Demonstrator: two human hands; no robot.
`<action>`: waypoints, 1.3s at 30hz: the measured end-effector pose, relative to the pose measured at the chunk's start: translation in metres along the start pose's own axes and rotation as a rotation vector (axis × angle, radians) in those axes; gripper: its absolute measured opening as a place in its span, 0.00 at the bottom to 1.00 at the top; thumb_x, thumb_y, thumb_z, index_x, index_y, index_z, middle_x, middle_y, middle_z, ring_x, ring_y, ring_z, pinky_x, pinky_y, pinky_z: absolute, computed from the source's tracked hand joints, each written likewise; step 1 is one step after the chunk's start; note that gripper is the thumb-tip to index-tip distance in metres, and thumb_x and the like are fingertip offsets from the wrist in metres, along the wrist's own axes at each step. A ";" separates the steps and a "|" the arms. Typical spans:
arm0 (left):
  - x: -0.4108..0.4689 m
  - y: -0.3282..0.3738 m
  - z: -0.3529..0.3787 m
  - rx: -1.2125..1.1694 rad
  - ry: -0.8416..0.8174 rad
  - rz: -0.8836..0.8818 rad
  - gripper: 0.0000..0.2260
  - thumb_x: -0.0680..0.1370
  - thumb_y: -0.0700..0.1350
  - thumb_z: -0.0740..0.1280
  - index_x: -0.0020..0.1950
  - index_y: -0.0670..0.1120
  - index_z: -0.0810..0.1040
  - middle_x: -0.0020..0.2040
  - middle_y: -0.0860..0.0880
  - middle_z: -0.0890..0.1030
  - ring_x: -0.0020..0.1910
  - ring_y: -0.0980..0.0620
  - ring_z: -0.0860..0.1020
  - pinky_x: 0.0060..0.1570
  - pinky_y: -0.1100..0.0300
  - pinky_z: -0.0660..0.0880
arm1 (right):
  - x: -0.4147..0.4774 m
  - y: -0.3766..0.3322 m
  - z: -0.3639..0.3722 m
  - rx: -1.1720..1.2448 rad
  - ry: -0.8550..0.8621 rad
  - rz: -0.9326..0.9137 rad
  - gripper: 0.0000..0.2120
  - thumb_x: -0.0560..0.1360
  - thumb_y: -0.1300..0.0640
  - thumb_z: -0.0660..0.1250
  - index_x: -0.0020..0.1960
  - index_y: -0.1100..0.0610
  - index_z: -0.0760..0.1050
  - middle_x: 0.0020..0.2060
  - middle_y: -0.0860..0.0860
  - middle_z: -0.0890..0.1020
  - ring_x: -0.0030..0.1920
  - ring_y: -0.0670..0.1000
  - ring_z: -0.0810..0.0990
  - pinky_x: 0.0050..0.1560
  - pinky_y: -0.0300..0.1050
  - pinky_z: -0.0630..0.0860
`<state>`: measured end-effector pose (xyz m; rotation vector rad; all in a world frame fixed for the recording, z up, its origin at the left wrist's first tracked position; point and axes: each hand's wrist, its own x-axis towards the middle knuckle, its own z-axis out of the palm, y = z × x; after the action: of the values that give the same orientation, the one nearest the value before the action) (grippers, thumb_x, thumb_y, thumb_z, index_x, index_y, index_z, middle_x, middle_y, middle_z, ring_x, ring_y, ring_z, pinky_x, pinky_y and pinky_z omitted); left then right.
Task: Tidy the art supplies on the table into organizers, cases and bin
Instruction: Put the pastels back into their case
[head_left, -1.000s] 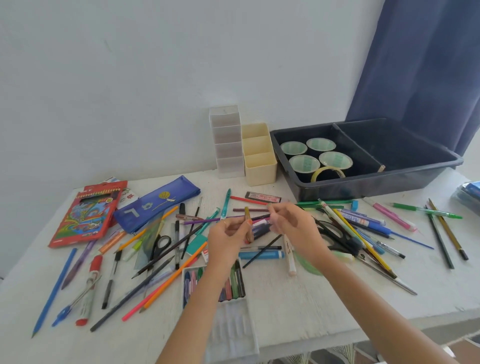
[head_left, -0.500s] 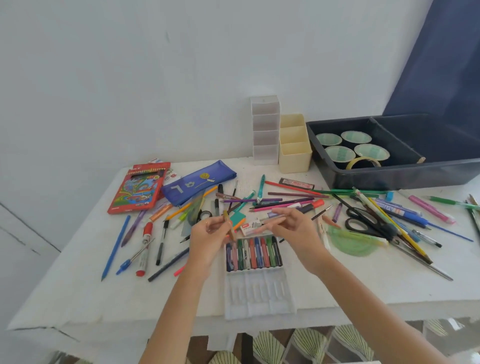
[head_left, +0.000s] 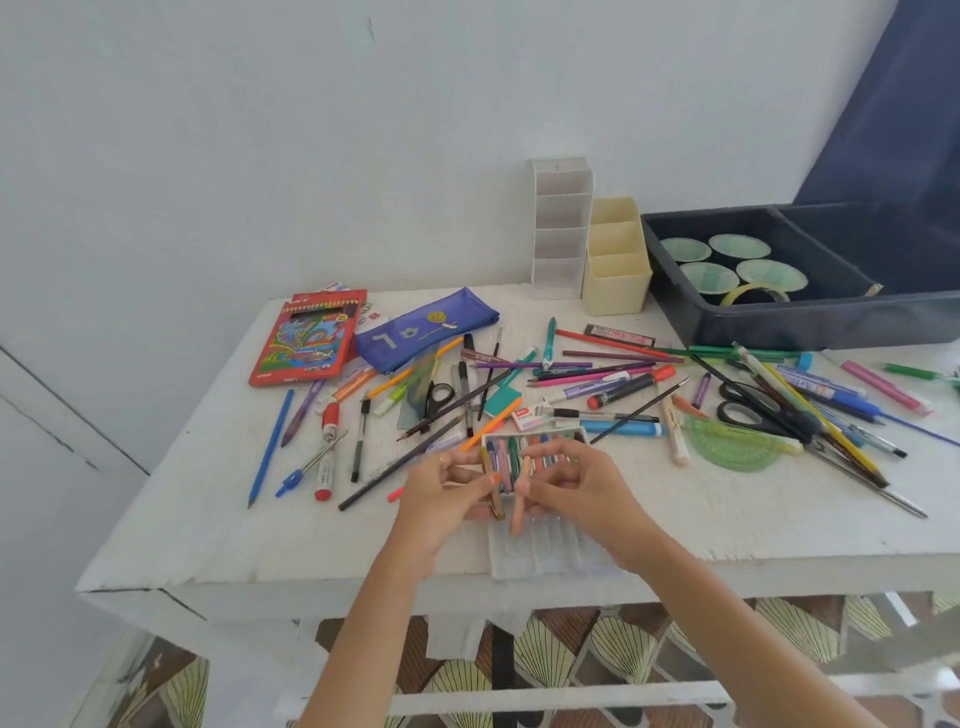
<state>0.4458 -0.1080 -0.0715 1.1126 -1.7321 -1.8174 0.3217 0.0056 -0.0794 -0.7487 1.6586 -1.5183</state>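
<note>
An open clear plastic crayon case (head_left: 550, 545) lies near the table's front edge, several crayons lined up in its far half. My left hand (head_left: 447, 491) pinches an olive-brown crayon (head_left: 493, 493) over the case. My right hand (head_left: 582, 488) pinches a peach-coloured crayon (head_left: 519, 506) just beside it. Both crayons point roughly toward me. My hands cover part of the case's row of crayons.
Loose pens, pencils, markers, scissors (head_left: 753, 410) and a green protractor (head_left: 737, 447) are scattered across the white table (head_left: 208, 519). At the back stand a red pencil box (head_left: 306, 338), a blue pouch (head_left: 426, 332), white (head_left: 561, 228) and cream organizers (head_left: 615, 260), and a dark bin (head_left: 805, 317) holding tape rolls.
My hands came down toward the front edge with the crayons, now over the crayon case. The camera has swung left and down, showing the table's front edge and floor.
</note>
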 end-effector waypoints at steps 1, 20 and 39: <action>-0.004 -0.004 0.000 0.011 -0.015 0.005 0.15 0.72 0.36 0.72 0.57 0.43 0.76 0.42 0.41 0.80 0.41 0.47 0.82 0.41 0.55 0.81 | -0.003 0.002 0.001 -0.032 0.006 -0.005 0.15 0.70 0.64 0.73 0.55 0.59 0.77 0.37 0.57 0.84 0.41 0.56 0.84 0.47 0.49 0.81; -0.028 -0.035 0.007 0.293 0.065 0.184 0.16 0.74 0.39 0.70 0.61 0.47 0.77 0.40 0.50 0.76 0.35 0.59 0.74 0.34 0.74 0.71 | -0.019 0.026 0.016 -0.621 0.039 -0.347 0.24 0.65 0.62 0.77 0.60 0.56 0.77 0.41 0.47 0.77 0.38 0.42 0.75 0.44 0.30 0.74; -0.022 -0.041 0.020 0.194 0.259 0.129 0.09 0.72 0.39 0.73 0.51 0.44 0.80 0.42 0.50 0.82 0.40 0.58 0.80 0.38 0.73 0.75 | -0.038 0.068 0.023 -1.122 0.134 -0.710 0.17 0.79 0.55 0.56 0.60 0.60 0.78 0.62 0.54 0.78 0.67 0.52 0.72 0.67 0.49 0.67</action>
<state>0.4537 -0.0728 -0.1061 1.2195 -1.8044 -1.3853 0.3659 0.0328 -0.1413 -2.0122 2.4897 -0.9050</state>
